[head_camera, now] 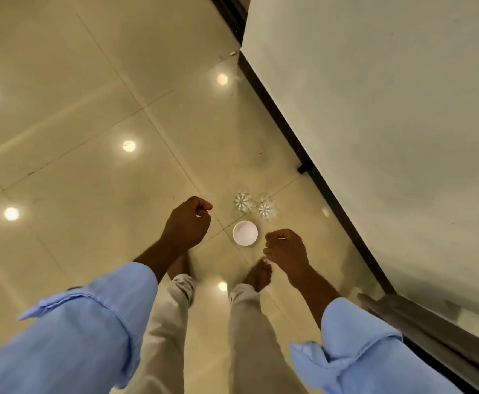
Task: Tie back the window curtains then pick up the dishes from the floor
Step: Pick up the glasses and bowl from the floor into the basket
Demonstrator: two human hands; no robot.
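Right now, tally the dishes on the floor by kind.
Clear cut-pattern glasses: 2, one beside the other
White bowl: 1
Total: 3 dishes, all on the tile floor, none in the hands.

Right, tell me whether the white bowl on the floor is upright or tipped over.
Upright. The white bowl stands on the floor with its round rim facing up and its inside showing; it looks empty.
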